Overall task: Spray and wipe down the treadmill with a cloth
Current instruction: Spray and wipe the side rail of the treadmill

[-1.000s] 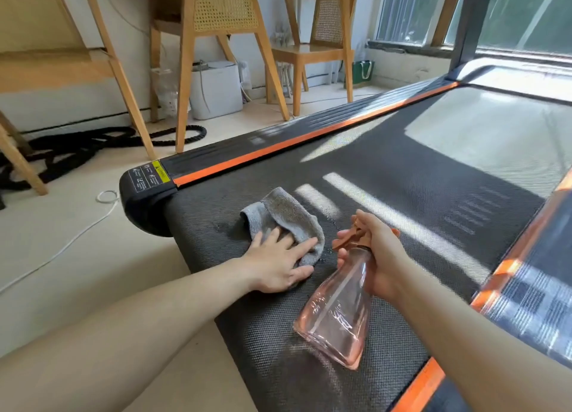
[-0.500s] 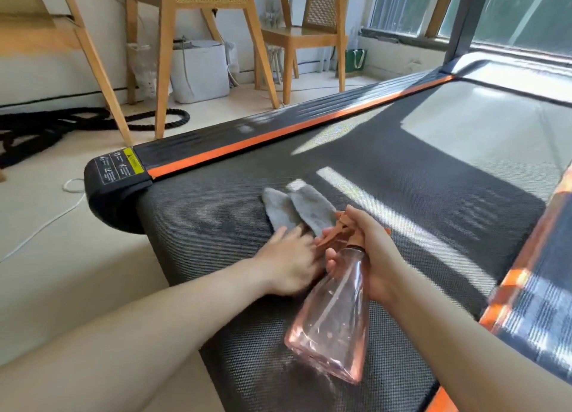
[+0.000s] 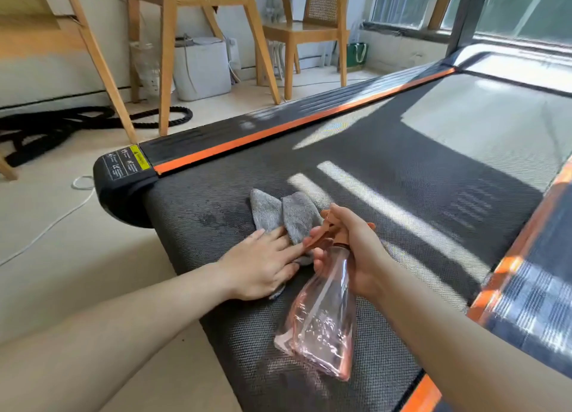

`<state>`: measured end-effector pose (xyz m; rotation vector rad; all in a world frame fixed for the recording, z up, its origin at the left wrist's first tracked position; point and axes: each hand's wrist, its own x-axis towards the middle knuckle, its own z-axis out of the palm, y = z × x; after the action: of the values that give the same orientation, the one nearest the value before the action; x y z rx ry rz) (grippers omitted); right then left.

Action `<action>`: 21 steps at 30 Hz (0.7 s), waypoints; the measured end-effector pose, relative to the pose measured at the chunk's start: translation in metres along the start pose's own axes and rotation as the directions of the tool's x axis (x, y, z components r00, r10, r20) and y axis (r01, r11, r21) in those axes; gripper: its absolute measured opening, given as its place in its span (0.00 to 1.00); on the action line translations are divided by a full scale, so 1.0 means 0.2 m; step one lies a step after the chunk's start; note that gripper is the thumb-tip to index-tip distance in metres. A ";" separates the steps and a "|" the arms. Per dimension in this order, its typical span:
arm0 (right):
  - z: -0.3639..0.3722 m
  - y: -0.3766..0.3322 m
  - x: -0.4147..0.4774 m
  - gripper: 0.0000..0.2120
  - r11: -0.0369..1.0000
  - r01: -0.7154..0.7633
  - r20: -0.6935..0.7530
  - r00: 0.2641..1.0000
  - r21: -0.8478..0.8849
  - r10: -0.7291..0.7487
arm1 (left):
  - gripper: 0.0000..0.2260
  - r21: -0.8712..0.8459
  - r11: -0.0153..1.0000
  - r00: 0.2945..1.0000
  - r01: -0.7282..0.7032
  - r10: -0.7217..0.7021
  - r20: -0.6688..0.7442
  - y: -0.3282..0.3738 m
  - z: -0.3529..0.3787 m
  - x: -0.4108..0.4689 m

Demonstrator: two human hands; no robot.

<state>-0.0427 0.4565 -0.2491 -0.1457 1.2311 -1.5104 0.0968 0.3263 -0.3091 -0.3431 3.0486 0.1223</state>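
the left hand (image 3: 263,267) pressed straight fingers on the cloth (image 3: 295,215) to wipe the treadmill belt (image 3: 418,201), while the right hand (image 3: 363,256), fingers curled, held the bottle (image 3: 325,328) ready

left grip (image 3: 260,266): fingers straight, pressing crumpled grey microfibre cloth (image 3: 286,215) onto black textured treadmill belt (image 3: 418,241) | right grip (image 3: 359,256): curled round neck of clear pink plastic spray bottle (image 3: 322,328), tilted, orange nozzle beside cloth | dark blotch (image 3: 216,216) on belt left of cloth
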 end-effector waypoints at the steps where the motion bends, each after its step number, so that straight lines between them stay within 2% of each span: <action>1: 0.01 0.00 0.00 0.19 1.000 0.001 -0.022 1.000 -0.004 -0.001 | 0.26 0.004 0.998 0.998 0.058 -0.058 -0.020 -0.07 -0.01 -0.02; 3: 0.02 0.02 -0.02 0.18 1.000 -0.001 -0.042 0.999 -0.019 0.000 | 0.25 -0.009 0.957 0.957 0.290 -0.290 0.005 -0.23 -0.02 -0.09; 5: 0.02 0.04 -0.04 0.16 1.000 -0.010 -0.034 0.999 -0.027 0.009 | 0.25 -0.057 0.876 0.878 0.479 -0.477 0.035 -0.32 -0.04 -0.15; 6: 0.02 0.04 -0.05 0.14 1.000 -0.005 -0.034 0.999 -0.025 0.004 | 0.25 -0.053 0.865 0.866 0.499 -0.499 0.030 -0.30 -0.04 -0.17; 7: 0.02 0.05 -0.05 0.12 1.000 0.006 -0.042 0.999 -0.022 -0.007 | 0.25 -0.022 0.884 0.884 0.467 -0.467 0.012 -0.24 -0.03 -0.18; 9: 0.02 0.04 -0.06 0.11 1.000 0.016 -0.067 0.998 -0.012 -0.017 | 0.25 0.005 0.956 0.956 0.293 -0.293 0.008 -0.07 0.00 -0.17; 12: 0.03 0.03 -0.06 0.18 0.999 -0.025 -0.075 0.997 -0.021 0.023 | 0.26 -0.033 0.995 0.996 0.089 -0.088 0.016 0.07 0.03 -0.19; 14: 0.03 0.04 -0.05 0.22 0.997 -0.045 -0.074 0.996 -0.061 0.041 | 0.26 0.007 0.999 0.998 0.051 -0.051 0.023 0.00 0.01 -0.21; 16: 0.03 0.04 -0.06 0.21 0.996 -0.045 -0.075 0.996 -0.073 0.040 | 0.25 0.007 0.986 0.985 0.169 -0.169 0.027 -0.12 -0.01 -0.25; 19: 0.01 0.05 -0.07 0.16 0.998 -0.017 -0.111 0.994 -0.062 0.010 | 0.26 -0.047 0.887 0.888 0.459 -0.455 0.068 -0.29 -0.06 -0.26; 21: 0.00 0.05 -0.08 0.12 0.998 -0.001 -0.129 0.992 -0.058 -0.007 | 0.26 -0.059 0.847 0.849 0.529 -0.526 0.060 -0.26 -0.07 -0.27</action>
<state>-0.0312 0.4706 -0.2488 -0.0888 1.3786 -1.5069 0.1593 0.2853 -0.2942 -1.1489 2.7832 0.2027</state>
